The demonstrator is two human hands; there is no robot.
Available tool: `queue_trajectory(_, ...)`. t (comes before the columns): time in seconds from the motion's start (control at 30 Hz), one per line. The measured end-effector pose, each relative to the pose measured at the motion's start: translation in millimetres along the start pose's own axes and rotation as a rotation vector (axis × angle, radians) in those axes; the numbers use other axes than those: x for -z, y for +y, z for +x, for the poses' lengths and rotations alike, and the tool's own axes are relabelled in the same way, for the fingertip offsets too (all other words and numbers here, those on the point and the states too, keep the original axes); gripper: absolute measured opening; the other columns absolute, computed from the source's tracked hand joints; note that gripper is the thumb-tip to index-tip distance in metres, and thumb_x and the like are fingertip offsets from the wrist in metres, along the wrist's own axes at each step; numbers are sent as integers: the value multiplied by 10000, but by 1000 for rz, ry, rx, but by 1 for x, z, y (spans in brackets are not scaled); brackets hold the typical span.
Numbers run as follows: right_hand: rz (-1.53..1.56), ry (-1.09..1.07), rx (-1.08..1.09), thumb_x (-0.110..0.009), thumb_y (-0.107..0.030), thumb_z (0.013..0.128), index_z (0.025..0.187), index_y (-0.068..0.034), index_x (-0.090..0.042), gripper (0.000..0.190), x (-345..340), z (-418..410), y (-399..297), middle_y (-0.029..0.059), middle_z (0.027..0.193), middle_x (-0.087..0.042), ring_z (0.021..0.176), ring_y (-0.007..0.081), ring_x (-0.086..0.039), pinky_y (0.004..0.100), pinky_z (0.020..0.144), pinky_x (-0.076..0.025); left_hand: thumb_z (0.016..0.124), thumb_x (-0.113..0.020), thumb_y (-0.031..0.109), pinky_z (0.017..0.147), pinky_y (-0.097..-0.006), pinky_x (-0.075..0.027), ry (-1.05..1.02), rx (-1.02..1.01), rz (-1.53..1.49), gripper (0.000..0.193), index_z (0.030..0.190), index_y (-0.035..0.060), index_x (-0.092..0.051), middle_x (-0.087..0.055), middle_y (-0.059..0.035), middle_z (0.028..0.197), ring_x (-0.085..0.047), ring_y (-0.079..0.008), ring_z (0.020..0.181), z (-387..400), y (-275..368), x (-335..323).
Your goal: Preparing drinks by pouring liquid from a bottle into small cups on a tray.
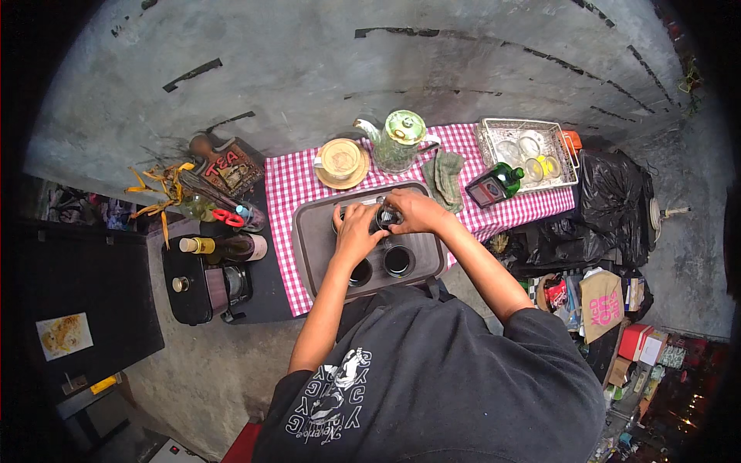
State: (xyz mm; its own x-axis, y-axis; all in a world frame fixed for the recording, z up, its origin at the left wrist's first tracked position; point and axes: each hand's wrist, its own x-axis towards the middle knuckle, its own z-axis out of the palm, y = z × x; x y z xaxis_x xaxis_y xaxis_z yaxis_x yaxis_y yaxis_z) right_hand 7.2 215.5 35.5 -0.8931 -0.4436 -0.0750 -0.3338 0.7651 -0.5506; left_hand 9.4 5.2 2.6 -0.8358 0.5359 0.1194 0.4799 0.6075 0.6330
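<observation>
On the checkered cloth lies a brown serving tray with several cups on it. My right hand is closed around a glass cup at the tray's upper middle. My left hand lies just left of that glass, its fingers over another dark cup that it partly hides; whether it grips either one is unclear. Nearer to me stand two cups of dark liquid, one at the right and one at the left, partly behind my left forearm.
Behind the tray stand a cup on a saucer, a green-lidded teapot and a folded green cloth. A green bottle leans by a white basket of glasses. Left are a wine bottle and a black appliance.
</observation>
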Motion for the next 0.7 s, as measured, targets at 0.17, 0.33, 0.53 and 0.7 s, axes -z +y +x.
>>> queue_trajectory(0.17,13,15,17,-815,-273,666,1053,17,-607,527,3,0,-4,179,981,-615,972,384,-617,460,848,-498,705,-847,304,1160,-556,-170,-8,6,-1,672,1308,124,-613,-632,-49,1198,-496,-248,1257,-1,-3,-2)
queue_trajectory(0.33,5,1,11,-818,-264,656,1036,16,-605,518,3,1,-2,180,977,-614,971,393,-615,466,846,-497,705,-846,299,1160,-555,-170,-6,1,-12,674,1311,122,-612,-635,-50,1214,-495,-248,1259,-1,-2,-1)
queue_trajectory(0.53,3,-5,23,-819,-253,646,1029,21,-607,516,3,2,-1,184,966,-616,960,394,-617,467,834,-496,706,-846,300,1160,-555,-171,-3,3,-14,672,1309,120,-613,-640,-54,1212,-496,-253,1263,-1,-4,-3)
queue_trajectory(0.7,-17,-61,-16,-831,-304,648,1035,3,-623,536,6,5,-2,180,1026,-632,1001,384,-625,476,859,-511,700,-850,300,1160,-556,-175,3,0,-26,674,1306,120,-616,-643,-58,1201,-500,-259,1262,-1,-3,-2)
